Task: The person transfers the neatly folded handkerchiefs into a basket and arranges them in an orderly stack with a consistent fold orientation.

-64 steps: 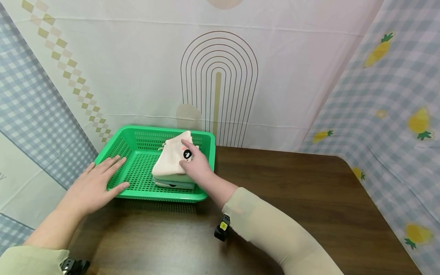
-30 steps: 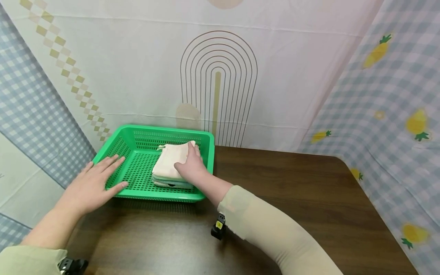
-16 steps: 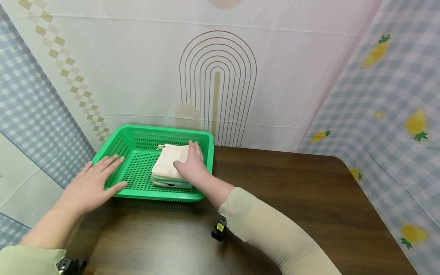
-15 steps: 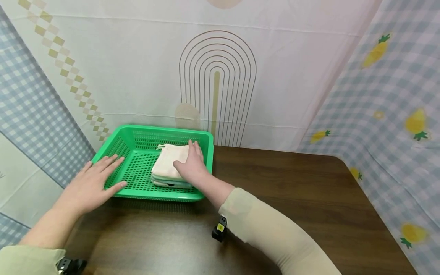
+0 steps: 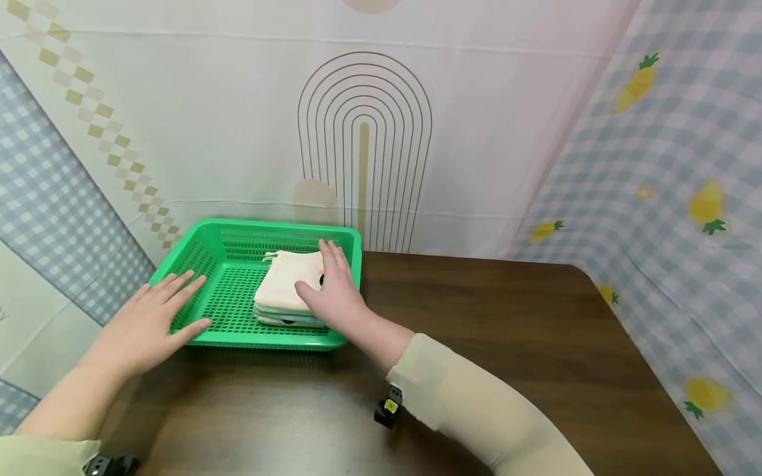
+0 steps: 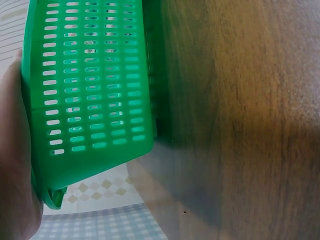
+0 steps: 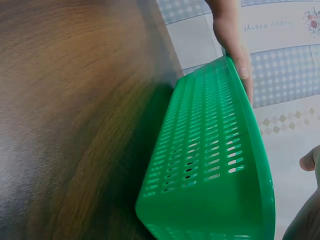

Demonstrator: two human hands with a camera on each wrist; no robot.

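A green plastic basket (image 5: 256, 340) stands on the brown table, with a small stack of folded hand towels at its right side. The top towel (image 5: 286, 281) is cream, lies flat, and has a loop at its far left corner; a dark print shows partly beside my right hand. Pale green and white edges (image 5: 288, 317) show beneath it. My right hand (image 5: 338, 296) is over the right part of the stack, fingers extended and thumb apart. My left hand (image 5: 145, 324) rests on the basket's left rim with fingers spread, and appears by the basket wall (image 6: 90, 162) in the left wrist view.
The dark wooden table (image 5: 506, 324) extends to the right and in front of the basket. A white printed cloth (image 5: 476, 132) hangs right behind the basket, and blue checked cloth (image 5: 655, 231) closes off the right side. Wrist cameras (image 5: 388, 408) sit under the sleeves.
The cream towel, earlier gripped and tilted up by my right hand, now lies flat on the stack. The right fingers have straightened and uncovered some print. My left hand stays on the rim.
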